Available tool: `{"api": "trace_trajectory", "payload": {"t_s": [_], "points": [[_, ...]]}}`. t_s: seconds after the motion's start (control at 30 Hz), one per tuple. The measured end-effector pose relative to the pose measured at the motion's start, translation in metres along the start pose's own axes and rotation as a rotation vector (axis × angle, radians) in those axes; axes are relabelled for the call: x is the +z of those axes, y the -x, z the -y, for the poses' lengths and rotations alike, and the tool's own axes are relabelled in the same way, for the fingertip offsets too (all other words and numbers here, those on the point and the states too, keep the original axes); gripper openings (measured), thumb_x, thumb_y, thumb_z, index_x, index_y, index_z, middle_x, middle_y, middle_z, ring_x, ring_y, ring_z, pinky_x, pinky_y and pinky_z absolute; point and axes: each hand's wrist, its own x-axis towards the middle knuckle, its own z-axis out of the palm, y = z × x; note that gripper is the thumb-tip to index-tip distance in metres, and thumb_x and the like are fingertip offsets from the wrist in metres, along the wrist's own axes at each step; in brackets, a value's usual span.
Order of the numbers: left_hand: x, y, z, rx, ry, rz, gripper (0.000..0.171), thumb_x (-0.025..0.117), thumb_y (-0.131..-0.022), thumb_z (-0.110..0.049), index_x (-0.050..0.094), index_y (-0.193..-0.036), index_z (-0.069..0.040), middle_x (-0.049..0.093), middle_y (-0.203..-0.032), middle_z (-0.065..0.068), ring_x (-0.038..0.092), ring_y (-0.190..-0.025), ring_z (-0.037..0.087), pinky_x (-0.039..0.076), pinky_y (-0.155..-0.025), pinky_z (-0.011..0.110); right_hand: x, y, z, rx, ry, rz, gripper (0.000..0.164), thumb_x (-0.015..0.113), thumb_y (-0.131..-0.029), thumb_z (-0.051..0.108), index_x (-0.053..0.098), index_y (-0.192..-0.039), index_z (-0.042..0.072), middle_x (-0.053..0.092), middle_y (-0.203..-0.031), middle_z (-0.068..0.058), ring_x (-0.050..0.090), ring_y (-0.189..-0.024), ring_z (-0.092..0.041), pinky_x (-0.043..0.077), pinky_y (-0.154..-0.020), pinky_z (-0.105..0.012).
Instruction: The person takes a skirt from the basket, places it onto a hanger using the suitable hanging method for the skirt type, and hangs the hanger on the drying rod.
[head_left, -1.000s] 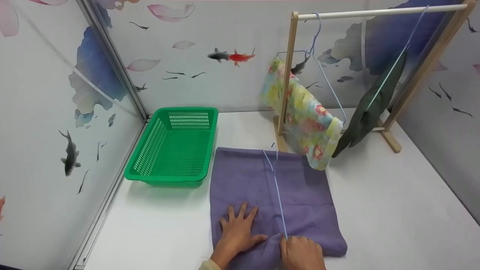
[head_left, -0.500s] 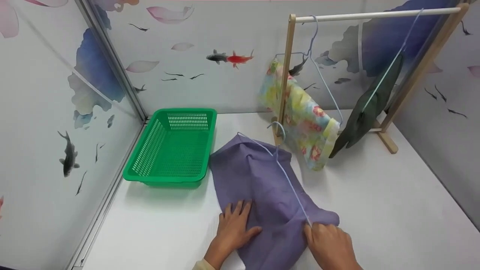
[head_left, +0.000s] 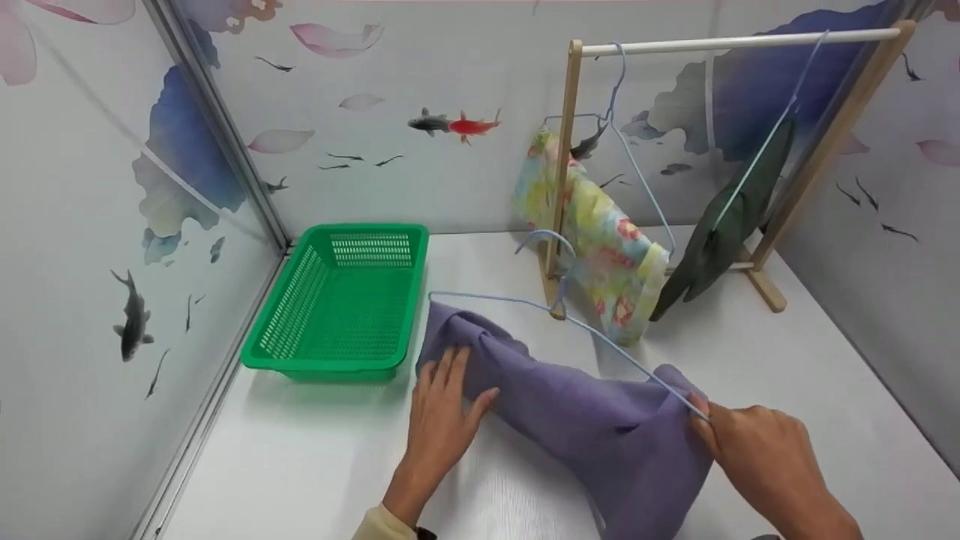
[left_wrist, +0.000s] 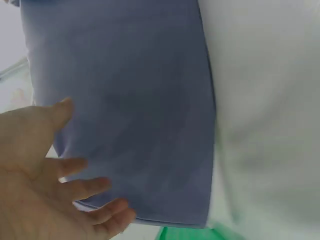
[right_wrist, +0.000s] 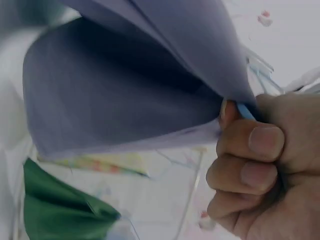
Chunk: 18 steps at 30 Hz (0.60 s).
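A light-blue wire clothes hanger point(head_left: 627, 357) is raised at a slant in the head view, its hook point(head_left: 547, 235) upward. Purple cloth point(head_left: 577, 409) hangs from it, sagging in folds between the two ends. My right hand point(head_left: 765, 442) grips the hanger's right end together with the cloth; in the right wrist view its curled fingers point(right_wrist: 242, 150) close round both. My left hand point(head_left: 441, 412) lies against the cloth near the hanger's left end, fingers extended. In the left wrist view that hand point(left_wrist: 45, 185) shows spread fingers beside the hanging purple cloth point(left_wrist: 140, 110).
A green plastic basket point(head_left: 251, 356) stands at the left on the white table point(head_left: 300, 465). Behind the cloth, a wooden rack point(head_left: 568, 150) with a white bar carries a floral cloth point(head_left: 600, 225) and a dark green cloth point(head_left: 739, 225) on hangers. Patterned walls enclose the table.
The purple cloth lay flat with the hanger on it; now both are lifted and turned. My right hand has moved right and up with the hanger end. My left hand has slid farther up and left.
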Motion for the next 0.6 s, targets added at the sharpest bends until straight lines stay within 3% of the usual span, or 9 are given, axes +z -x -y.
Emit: {"api": "trace_trajectory", "payload": {"t_s": [0.17, 0.27, 0.37, 0.47, 0.6], "points": [[-0.027, -0.023, -0.009, -0.038, 0.086, -0.27, 0.075, 0.059, -0.081, -0.056, 0.036, -0.135, -0.01, 0.037, -0.125, 0.011, 0.032, -0.113, 0.025, 0.034, -0.091, 0.041, -0.013, -0.005, -0.017, -0.065, -0.014, -0.122, 0.038, 0.058, -0.089, 0.021, 0.04, -0.056, 0.016, 0.032, -0.044, 0.006, 0.036, -0.04, -0.017, 0.028, -0.037, -0.035], [-0.043, -0.035, -0.012, -0.018, 0.09, -0.372, 0.076, 0.062, -0.078, -0.058, 0.037, -0.13, -0.009, 0.033, -0.121, 0.012, 0.03, -0.109, 0.025, 0.03, -0.089, 0.04, -0.016, -0.005, -0.023, -0.128, -0.028, -0.181, 0.035, 0.059, -0.088, 0.02, 0.043, -0.058, 0.016, 0.027, -0.044, 0.01, 0.032, -0.039, -0.014, 0.026, -0.038, -0.032], [-0.054, -0.041, -0.012, 0.009, 0.078, -0.38, 0.077, 0.063, -0.077, -0.057, 0.035, -0.13, -0.008, 0.031, -0.126, 0.012, 0.03, -0.113, 0.026, 0.028, -0.091, 0.042, -0.017, -0.005, -0.027, -0.17, -0.04, -0.212, 0.035, 0.06, -0.088, 0.02, 0.042, -0.058, 0.018, 0.024, -0.045, 0.013, 0.029, -0.04, -0.01, 0.025, -0.039, -0.03], [-0.061, -0.044, -0.008, 0.07, 0.102, -0.328, 0.068, 0.063, -0.08, -0.053, 0.041, -0.127, -0.01, 0.038, -0.128, 0.008, 0.035, -0.116, 0.022, 0.034, -0.093, 0.041, -0.017, -0.004, -0.032, -0.179, -0.053, -0.209, 0.037, 0.059, -0.089, 0.02, 0.041, -0.057, 0.021, 0.026, -0.046, 0.014, 0.029, -0.04, -0.009, 0.026, -0.04, -0.03], [-0.064, -0.042, 0.0, 0.222, 0.16, -0.257, 0.032, 0.061, -0.086, -0.042, 0.056, -0.1, -0.014, 0.054, -0.097, -0.002, 0.05, -0.092, 0.01, 0.045, -0.076, 0.03, -0.018, -0.006, -0.038, -0.183, -0.067, -0.206, 0.04, 0.059, -0.089, 0.017, 0.038, -0.055, 0.022, 0.029, -0.045, 0.014, 0.033, -0.041, -0.009, 0.029, -0.041, -0.032]]}}
